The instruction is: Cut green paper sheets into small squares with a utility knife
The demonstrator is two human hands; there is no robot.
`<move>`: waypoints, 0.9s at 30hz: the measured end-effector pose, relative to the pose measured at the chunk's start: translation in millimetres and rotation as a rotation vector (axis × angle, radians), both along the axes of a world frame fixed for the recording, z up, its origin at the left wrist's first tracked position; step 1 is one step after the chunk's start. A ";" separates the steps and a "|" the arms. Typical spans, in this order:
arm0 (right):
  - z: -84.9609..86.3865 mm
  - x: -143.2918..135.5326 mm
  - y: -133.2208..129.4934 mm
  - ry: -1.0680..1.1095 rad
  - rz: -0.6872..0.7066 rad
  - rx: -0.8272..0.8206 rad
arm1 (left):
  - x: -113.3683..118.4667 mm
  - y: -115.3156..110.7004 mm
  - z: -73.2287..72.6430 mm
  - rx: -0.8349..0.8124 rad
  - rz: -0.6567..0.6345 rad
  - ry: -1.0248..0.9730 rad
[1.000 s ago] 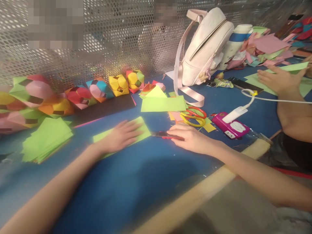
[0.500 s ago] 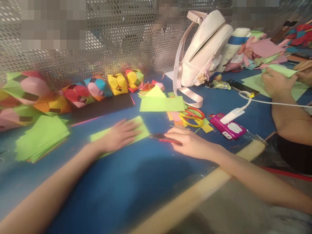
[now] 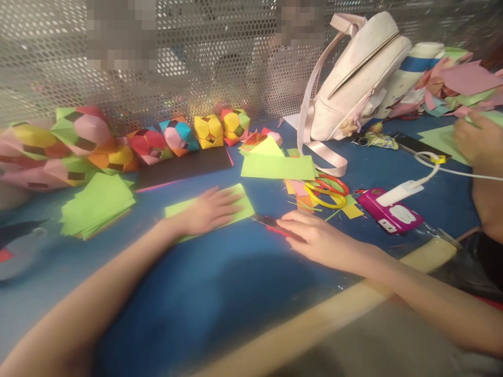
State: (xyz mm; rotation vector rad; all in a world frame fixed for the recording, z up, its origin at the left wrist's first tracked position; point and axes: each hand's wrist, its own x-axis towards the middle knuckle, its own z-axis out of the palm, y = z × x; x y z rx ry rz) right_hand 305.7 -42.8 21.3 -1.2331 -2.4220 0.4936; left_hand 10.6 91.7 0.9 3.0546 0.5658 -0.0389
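Rectangular lime-green paper is pressed by the spread left hand, a slim red-and-dark tool grasped by the right hand.

Forearms bare, slender; left hand, right hand bare, fingers slim.

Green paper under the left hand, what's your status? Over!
Left hand flat on green paper. Right hand gripping red cutter, tip by paper's right corner. Scissor handles beyond right hand, off the paper.

Smooth matt paper sheet, metal knife blade, perforated metal screen, glossy plastic power adapter
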 end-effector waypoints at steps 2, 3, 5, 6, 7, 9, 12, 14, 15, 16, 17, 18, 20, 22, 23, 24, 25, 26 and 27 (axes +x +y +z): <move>0.9 -0.8 -0.7 -0.006 -0.002 -0.005 | 0.3 0.0 -0.8 -0.006 0.001 0.000; 1.1 -1.2 -1.2 -0.009 -0.002 -0.002 | 0.5 -0.1 -1.1 -0.009 0.001 -0.001; 0.8 -2.3 -2.9 -0.004 -0.009 0.029 | 0.9 -0.2 -1.6 -0.015 -0.002 -0.006; 0.5 -3.1 -4.1 -0.001 -0.017 0.045 | 1.0 -0.3 -1.8 -0.016 -0.002 -0.010; 0.2 -4.2 -5.5 -0.002 -0.026 0.056 | 1.1 -0.3 -2.0 -0.017 0.000 -0.014; -0.1 -7.2 -8.8 -0.014 -0.048 0.072 | 1.3 -0.4 -2.5 -0.020 0.000 -0.018; -0.2 -12.4 -13.6 -0.036 -0.069 0.086 | 1.3 -0.3 -3.6 -0.022 -0.002 -0.021; -1.1 -14.7 -15.7 -0.036 -0.071 0.094 | 1.4 -0.3 -4.3 -0.021 0.001 -0.027; -2.0 -15.3 -16.3 -0.036 -0.070 0.092 | 1.4 -0.4 -4.6 -0.019 0.003 -0.029; -3.1 -15.4 -16.6 -0.034 -0.069 0.095 | 1.6 -0.5 -4.8 -0.018 0.005 -0.030; -4.4 -15.3 -16.7 -0.034 -0.067 0.098 | 1.7 -0.7 -4.8 -0.019 0.007 -0.030; -5.7 -15.0 -16.7 -0.033 -0.066 0.104 | 2.0 -1.1 -4.6 -0.021 0.008 -0.030; -7.9 -14.4 -16.2 -0.028 -0.064 0.124 | 2.8 -2.2 -3.7 -0.031 0.009 -0.028; -8.7 -14.5 -15.8 -0.030 -0.057 0.130 | 3.9 -3.7 -2.0 -0.047 0.014 -0.029; -8.4 -14.8 -15.6 -0.033 -0.054 0.123 | 4.5 -4.5 -1.0 -0.058 0.020 -0.030; -7.8 -15.4 -15.6 -0.034 -0.054 0.116 | 5.1 -5.2 -0.1 -0.072 0.029 -0.031; -7.1 -16.0 -15.6 -0.034 -0.055 0.107 | 5.7 -5.8 0.8 -0.088 0.039 -0.032; -6.2 -16.8 -15.7 -0.032 -0.057 0.102 | 6.2 -6.2 1.5 -0.103 0.050 -0.032; -5.4 -17.6 -15.8 -0.030 -0.058 0.102 | 6.6 -6.5 2.0 -0.117 0.058 -0.033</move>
